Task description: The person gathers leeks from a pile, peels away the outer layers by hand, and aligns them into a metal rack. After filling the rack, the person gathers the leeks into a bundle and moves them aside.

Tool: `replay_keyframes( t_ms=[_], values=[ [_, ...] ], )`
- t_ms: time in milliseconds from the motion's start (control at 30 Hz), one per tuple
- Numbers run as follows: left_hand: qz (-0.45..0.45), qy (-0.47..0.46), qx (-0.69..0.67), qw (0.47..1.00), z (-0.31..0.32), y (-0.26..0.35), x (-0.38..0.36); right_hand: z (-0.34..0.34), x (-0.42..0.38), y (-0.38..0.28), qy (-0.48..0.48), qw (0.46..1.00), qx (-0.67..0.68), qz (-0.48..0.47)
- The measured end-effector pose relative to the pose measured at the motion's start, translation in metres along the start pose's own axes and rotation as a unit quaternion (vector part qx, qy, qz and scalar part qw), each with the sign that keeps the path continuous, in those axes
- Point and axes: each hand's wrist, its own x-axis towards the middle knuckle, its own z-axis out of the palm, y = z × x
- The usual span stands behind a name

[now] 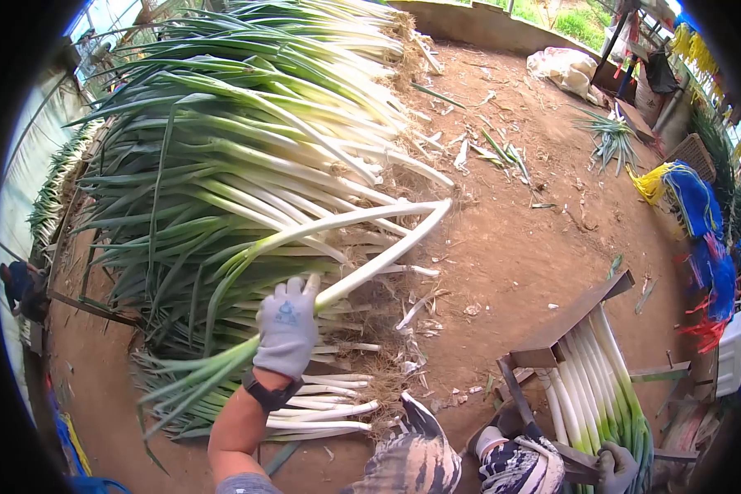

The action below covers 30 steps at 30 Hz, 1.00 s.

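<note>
My left hand (pixel 288 329), in a pale glove, is closed around the stalk of a long green onion (pixel 370 270). That stalk points up and right from my fist, its leaves trailing down to the left. Beside it, a second white stalk (pixel 346 218) meets its tip. At lower right, my gloved right hand (pixel 617 469) is closed at the green part of a bundle of green onions (pixel 593 387) lying in a metal frame (pixel 543 356). A large heap of green onions (pixel 255 156) covers the ground beyond my left hand, with roots facing right.
Bare soil (pixel 519 247) with scattered peelings stretches between heap and frame. Blue, yellow and red ties (pixel 704 222) hang at the right, above a white container (pixel 733 354). A white sack (pixel 562 70) lies at the back. My knees in patterned trousers (pixel 412 461) flank the bottom edge.
</note>
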Motion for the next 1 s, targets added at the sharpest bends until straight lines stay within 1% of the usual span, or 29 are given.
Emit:
replay_keyframes(
  t_ms=[33,67,100,133,200,267,300,333,367,400,467,500,533,600,633,667,700,733,767,800,833,900,933,967,1000],
  values=[
    [0.023,0.08,0.002,0.997,0.001,-0.009,0.015,0.0,-0.001,0.003,-0.003,1.0,-0.003,0.003],
    [0.056,0.148,0.09,0.983,0.01,-0.019,0.033,-0.001,-0.001,0.005,-0.005,1.0,-0.006,0.008],
    [0.062,0.132,0.16,0.976,0.027,-0.029,0.051,-0.002,-0.001,0.008,-0.009,1.0,-0.025,0.001],
    [0.082,0.141,0.195,0.967,0.048,-0.039,0.069,0.002,0.001,0.012,-0.003,1.0,-0.016,-0.02],
    [0.074,0.092,0.167,0.979,0.084,-0.048,0.093,0.004,0.0,0.021,0.01,0.998,-0.003,-0.057],
    [0.06,0.103,0.163,0.979,0.103,-0.051,0.101,-0.001,0.001,0.004,0.009,0.998,-0.025,-0.056],
    [0.044,0.133,0.159,0.977,0.108,-0.048,0.101,-0.001,0.001,0.001,0.012,0.999,-0.023,-0.045],
    [0.029,0.105,0.116,0.987,0.092,-0.04,0.096,0.001,0.0,0.001,0.012,0.999,-0.021,-0.034],
    [0.042,0.131,0.088,0.987,0.076,-0.033,0.084,0.015,0.002,0.007,0.086,0.994,0.039,-0.054],
    [0.056,0.155,0.062,0.984,0.062,-0.027,0.067,0.015,0.0,0.005,0.091,0.994,0.033,-0.058],
    [0.064,0.073,0.015,0.995,0.044,-0.02,0.027,0.014,0.002,-0.007,0.101,0.992,0.025,-0.068],
    [0.057,0.034,-0.014,0.998,0.032,-0.016,0.001,0.012,0.001,-0.011,0.089,0.995,0.038,-0.039],
    [0.049,-0.006,-0.043,0.998,0.019,-0.014,-0.026,0.012,0.001,-0.009,0.088,0.995,0.029,-0.045],
    [0.071,-0.086,-0.08,0.991,0.0,-0.017,-0.075,0.012,0.002,-0.002,0.081,0.995,0.012,-0.058],
    [0.104,-0.087,-0.11,0.985,-0.006,-0.018,-0.1,0.01,0.002,-0.011,0.073,0.996,0.029,-0.046],
    [0.135,-0.087,-0.14,0.977,-0.012,-0.019,-0.123,0.009,0.002,-0.011,0.077,0.995,0.032,-0.057],
    [0.138,-0.106,-0.175,0.969,-0.021,-0.017,-0.142,0.011,0.004,-0.008,0.081,0.994,0.035,-0.068],
    [0.13,-0.127,-0.165,0.969,-0.025,-0.015,-0.16,0.012,0.003,-0.005,0.083,0.993,0.035,-0.076],
    [0.132,-0.102,-0.175,0.97,-0.033,-0.013,-0.175,0.013,0.002,-0.005,0.081,0.993,0.066,-0.047],
    [0.129,-0.081,-0.186,0.971,-0.053,-0.009,-0.184,0.012,0.001,-0.007,0.076,0.992,0.095,-0.018],
    [0.113,-0.069,-0.174,0.976,-0.079,-0.002,-0.184,0.009,0.001,-0.009,0.041,0.989,0.133,0.041],
    [0.08,-0.054,-0.13,0.987,-0.095,-0.01,-0.19,0.01,0.001,0.0,0.046,0.997,0.062,-0.021],
    [0.079,-0.041,-0.114,0.989,-0.102,-0.02,-0.189,0.01,0.003,0.006,0.047,0.997,0.03,-0.05],
    [0.059,-0.044,-0.073,0.995,-0.114,-0.026,-0.187,0.01,0.005,0.012,0.048,0.998,0.043,-0.025],
    [0.023,-0.062,-0.021,0.998,-0.139,-0.037,-0.186,0.014,0.004,0.013,0.042,0.998,0.055,-0.002]
  ],
)
